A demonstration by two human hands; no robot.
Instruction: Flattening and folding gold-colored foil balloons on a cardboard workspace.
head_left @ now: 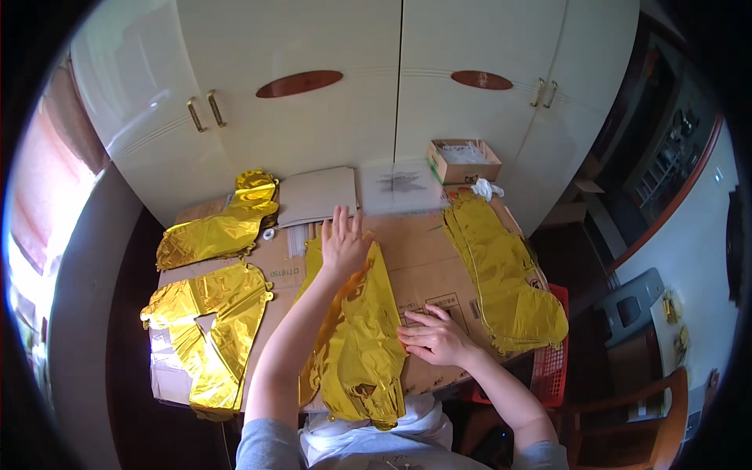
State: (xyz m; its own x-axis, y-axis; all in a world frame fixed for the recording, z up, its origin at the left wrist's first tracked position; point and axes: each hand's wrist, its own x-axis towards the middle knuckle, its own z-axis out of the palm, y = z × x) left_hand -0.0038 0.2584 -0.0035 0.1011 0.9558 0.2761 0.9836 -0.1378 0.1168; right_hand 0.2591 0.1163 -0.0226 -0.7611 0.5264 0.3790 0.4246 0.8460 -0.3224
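Gold foil piece (362, 325) lengthwise before me on the cardboard-covered table (427, 254), my right hand (437, 341) loosely spread, fingertips at its right edge, my left hand (343, 247) splayed, unclenched, over its far end, flat foil stack (501, 274) to the right, open box (471, 174) beyond.

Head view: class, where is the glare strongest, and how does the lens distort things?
Head view: light burns out to white at far left, near the pinkish curtain; head view: the lower-left gold foil piece glares brightly, the central gold foil piece less; head view: the cream cabinet has slanted outer edges, with dark corners around the picture.
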